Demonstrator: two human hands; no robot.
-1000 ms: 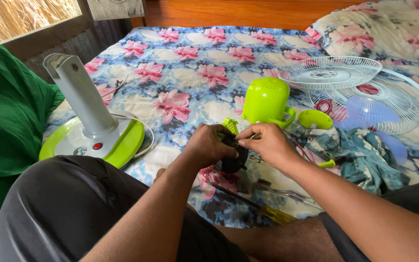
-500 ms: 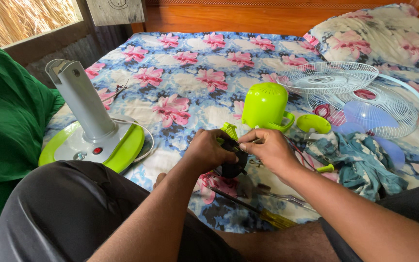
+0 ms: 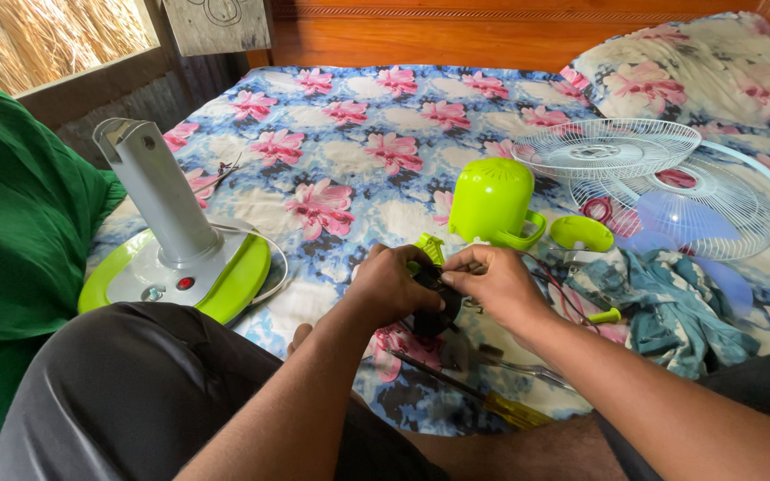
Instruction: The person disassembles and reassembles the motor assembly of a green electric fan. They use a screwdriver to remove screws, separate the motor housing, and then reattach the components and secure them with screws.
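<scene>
Both hands clamped on black motor part (image 3: 430,307): left hand (image 3: 389,285) steadies, right hand (image 3: 492,283) pinches top. Keep red wires (image 3: 550,272) slack, grip w/ fingertips.

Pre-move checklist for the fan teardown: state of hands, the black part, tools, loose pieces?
1. Both hands on black part: ok; left hand and right hand pinch it together.
2. Screw or fastener state on it: cannot tell, fingers cover it.
3. Screwdriver within reach: ok, lies on bedsheet below the hands.
4. Green motor cover off and set aside: ok.
5. White grilles clear of the hands: ok.
</scene>
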